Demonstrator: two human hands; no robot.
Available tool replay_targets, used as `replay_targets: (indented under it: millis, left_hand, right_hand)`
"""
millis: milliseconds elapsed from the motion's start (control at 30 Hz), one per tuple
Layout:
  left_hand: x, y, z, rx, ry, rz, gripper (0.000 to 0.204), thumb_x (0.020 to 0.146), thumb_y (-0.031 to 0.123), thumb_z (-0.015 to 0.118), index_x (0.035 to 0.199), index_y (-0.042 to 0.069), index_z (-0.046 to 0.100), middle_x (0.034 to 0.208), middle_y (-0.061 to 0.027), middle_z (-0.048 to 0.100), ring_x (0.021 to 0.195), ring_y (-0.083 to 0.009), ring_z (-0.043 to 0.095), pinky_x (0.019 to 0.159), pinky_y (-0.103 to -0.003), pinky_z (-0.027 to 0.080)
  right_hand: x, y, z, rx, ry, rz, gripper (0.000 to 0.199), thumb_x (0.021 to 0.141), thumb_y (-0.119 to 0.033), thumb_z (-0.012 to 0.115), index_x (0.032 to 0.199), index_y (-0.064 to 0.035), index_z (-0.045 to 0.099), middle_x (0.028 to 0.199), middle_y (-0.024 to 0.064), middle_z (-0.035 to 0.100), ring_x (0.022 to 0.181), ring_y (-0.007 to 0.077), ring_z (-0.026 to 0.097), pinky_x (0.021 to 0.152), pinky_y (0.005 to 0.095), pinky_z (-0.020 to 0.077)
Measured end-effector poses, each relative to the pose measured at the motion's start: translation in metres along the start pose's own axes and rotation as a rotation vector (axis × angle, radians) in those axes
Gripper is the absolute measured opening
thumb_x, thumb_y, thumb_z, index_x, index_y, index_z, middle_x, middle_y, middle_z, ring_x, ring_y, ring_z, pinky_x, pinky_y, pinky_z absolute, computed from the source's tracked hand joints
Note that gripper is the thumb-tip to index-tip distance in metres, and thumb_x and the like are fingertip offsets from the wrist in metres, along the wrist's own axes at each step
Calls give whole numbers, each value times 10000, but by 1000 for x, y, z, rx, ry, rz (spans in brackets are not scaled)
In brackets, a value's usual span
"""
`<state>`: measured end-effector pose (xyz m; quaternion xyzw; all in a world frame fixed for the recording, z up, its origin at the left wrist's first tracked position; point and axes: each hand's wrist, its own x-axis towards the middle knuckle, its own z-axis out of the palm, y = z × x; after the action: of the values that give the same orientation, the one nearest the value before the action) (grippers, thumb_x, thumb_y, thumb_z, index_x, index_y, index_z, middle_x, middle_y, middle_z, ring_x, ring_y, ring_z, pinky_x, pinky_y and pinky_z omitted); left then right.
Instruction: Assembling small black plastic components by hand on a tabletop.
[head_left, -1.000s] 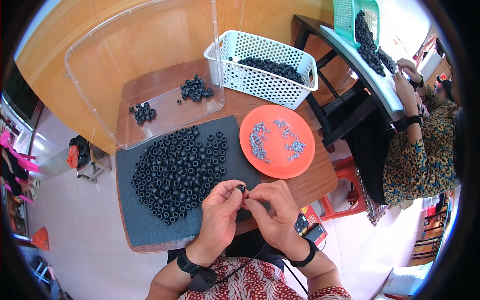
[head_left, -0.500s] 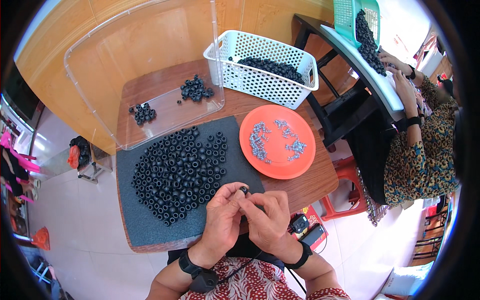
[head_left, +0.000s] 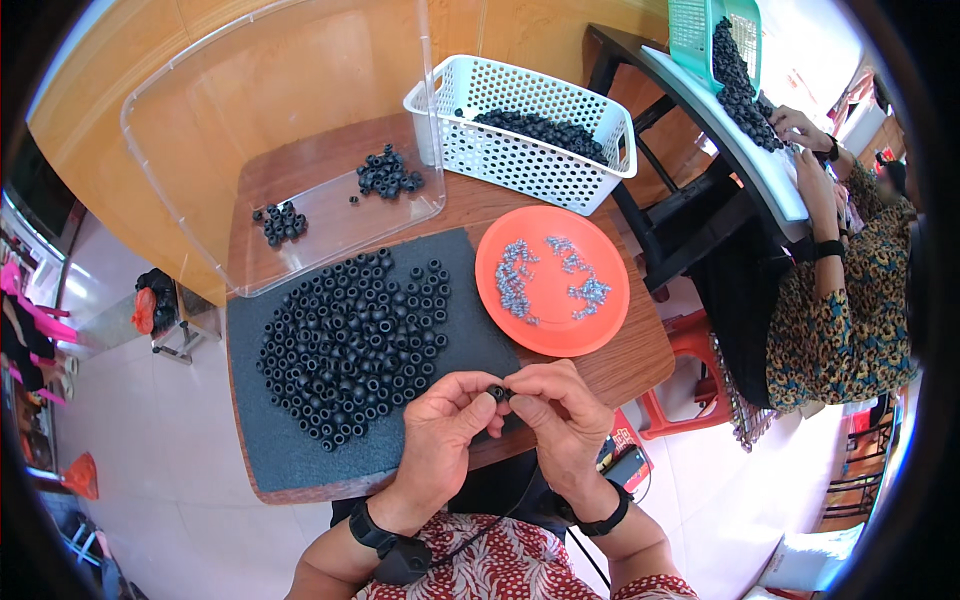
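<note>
My left hand and my right hand meet at the near edge of the table, fingertips pinched together on one small black ring. Just beyond them a heap of several black rings lies on a dark grey mat. To the right of the mat an orange plate holds several small silvery metal parts.
A clear plastic tray at the back holds two small clusters of black rings. A white perforated basket with more rings stands at the back right. Another person works at a neighbouring table with a green basket.
Both hands have stayed at the table's near edge, shifting only slightly as the fingers work the ring between them. Nothing else on the table has moved.
</note>
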<state>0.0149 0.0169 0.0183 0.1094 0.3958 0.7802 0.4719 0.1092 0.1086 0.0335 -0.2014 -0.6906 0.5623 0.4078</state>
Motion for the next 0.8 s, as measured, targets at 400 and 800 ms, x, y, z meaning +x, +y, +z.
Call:
replay_targets:
  millis: [400,800]
  left_hand:
    - [0,3,1,-59,-62,-136,203,866,64,568,1025,-61,547,847,-108,600,720,-161,565,664,-279,472]
    - [-3,10,5,99,-53,-151,178,850,35,581,997,-63,563,814,-114,625,658,-140,571,623,-244,481]
  right_hand:
    - [0,3,-9,100,-42,104,141,724,75,644,854,20,644,904,89,637,818,171,532,700,279,439]
    - [8,-6,-18,-295,-103,-251,129,700,21,671,823,-11,648,799,60,641,705,200,539,640,287,443]
